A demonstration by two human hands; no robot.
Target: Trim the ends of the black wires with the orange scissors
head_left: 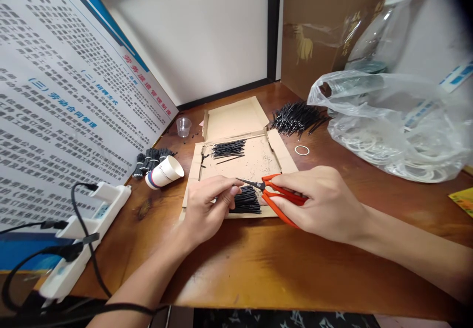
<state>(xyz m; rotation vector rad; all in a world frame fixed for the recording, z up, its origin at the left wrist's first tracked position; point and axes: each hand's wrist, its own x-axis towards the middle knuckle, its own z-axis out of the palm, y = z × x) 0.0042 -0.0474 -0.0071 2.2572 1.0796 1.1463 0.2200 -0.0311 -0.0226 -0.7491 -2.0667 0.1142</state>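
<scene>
My left hand is closed in a pinch above the near side of an opened cardboard box. Between thumb and forefinger a dark tip shows, seemingly of a thin black wire; most of it is hidden. My right hand grips the red-handled scissors, their dark blades pointing left at my left fingertips. Just below the blades lies a near row of short black wires, partly covered by my left hand. A second row of black wires lies farther back on the cardboard, with small dark scraps scattered to its right.
A loose heap of black wires and a white ring lie right of the box. Left stand tied black bundles, a tipped paper cup, a clear cup and a power strip. A plastic bag holds pale rings.
</scene>
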